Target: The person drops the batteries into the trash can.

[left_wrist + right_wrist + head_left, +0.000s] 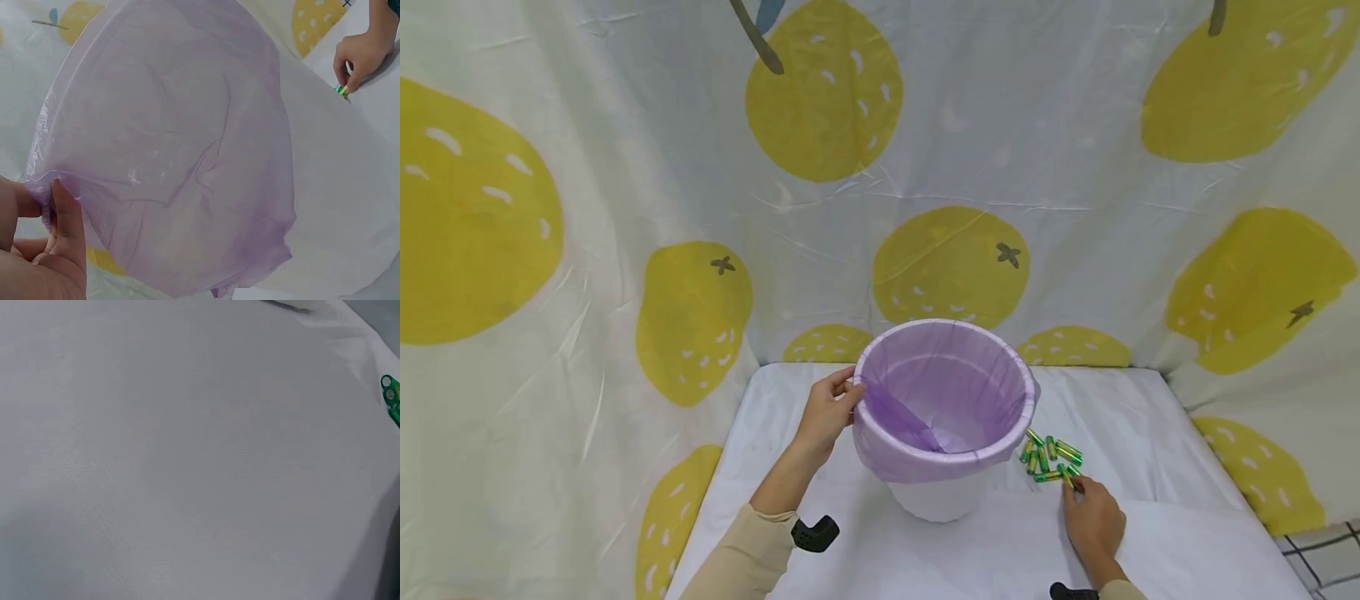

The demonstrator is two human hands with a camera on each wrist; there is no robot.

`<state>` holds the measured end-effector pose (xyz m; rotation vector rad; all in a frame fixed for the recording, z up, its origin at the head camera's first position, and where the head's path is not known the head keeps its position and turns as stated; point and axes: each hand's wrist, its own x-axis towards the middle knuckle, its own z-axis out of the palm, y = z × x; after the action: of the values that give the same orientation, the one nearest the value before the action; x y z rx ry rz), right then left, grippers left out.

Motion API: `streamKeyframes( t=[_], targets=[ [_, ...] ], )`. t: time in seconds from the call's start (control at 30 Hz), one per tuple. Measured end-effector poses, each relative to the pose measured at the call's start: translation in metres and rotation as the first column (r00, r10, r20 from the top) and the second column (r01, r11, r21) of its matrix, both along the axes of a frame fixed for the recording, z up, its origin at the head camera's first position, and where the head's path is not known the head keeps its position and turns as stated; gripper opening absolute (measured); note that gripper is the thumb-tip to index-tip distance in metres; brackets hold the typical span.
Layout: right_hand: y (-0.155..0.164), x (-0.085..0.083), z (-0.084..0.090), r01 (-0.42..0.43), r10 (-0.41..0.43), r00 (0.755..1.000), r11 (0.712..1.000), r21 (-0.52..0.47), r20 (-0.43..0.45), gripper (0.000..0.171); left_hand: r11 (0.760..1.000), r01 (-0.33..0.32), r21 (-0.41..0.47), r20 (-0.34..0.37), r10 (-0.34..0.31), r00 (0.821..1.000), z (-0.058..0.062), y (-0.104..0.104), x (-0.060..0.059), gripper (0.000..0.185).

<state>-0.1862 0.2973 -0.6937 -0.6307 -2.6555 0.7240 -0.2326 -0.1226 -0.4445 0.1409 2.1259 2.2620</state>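
A white trash bin [934, 502] stands on the table, lined with a translucent purple trash bag [910, 467] folded over its rim. My left hand [830, 410] pinches the bag-covered rim on the left side, thumb and fingers on either side of it in the left wrist view. To the right of the bin lies a loose pile of green and gold batteries [1033, 461]. My right hand [1094, 521] pinches one battery [1067, 477] at the pile's near edge. In the right wrist view that hand's fingers are out of sight; green battery ends [390, 394] show at the edge.
A white cloth [1165, 542] covers the table. Behind and at the sides hangs a pale curtain [1075, 250] printed with yellow fruit. A dark wrist device [816, 534] sits at my left sleeve. White tiles [1330, 554] show at the lower right.
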Motion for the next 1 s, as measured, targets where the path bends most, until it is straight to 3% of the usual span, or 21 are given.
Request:
streamKeyframes(
  t=[0.27,0.47,0.6,0.8,1.0],
  targets=[
    [0.002,0.002,-0.005,0.022,-0.027,0.995,0.998,-0.053,-0.099,0.023,1.0,0.01,-0.015,0.003,-0.01,1.0,0.0,0.0,0.0,0.049],
    [0.007,0.003,-0.004,-0.008,-0.017,0.981,0.992,-0.127,-0.194,0.02,0.999,0.004,-0.054,-0.011,-0.004,1.0,0.0,0.001,0.001,0.05],
    [0.011,0.003,0.0,-0.039,0.006,0.978,0.987,-0.153,-0.21,0.018,0.999,0.001,-0.045,-0.005,-0.001,1.0,0.0,0.0,0.001,0.049],
    [0.017,0.003,0.019,-0.109,0.067,0.97,0.979,-0.172,-0.233,0.018,0.999,0.018,-0.04,-0.009,-0.019,1.0,0.0,0.0,0.0,0.049],
    [0.017,-0.004,0.05,-0.19,0.138,0.952,0.966,-0.173,-0.275,0.02,0.999,0.009,-0.04,-0.01,-0.009,1.0,0.0,0.001,0.0,0.049]
  ],
)
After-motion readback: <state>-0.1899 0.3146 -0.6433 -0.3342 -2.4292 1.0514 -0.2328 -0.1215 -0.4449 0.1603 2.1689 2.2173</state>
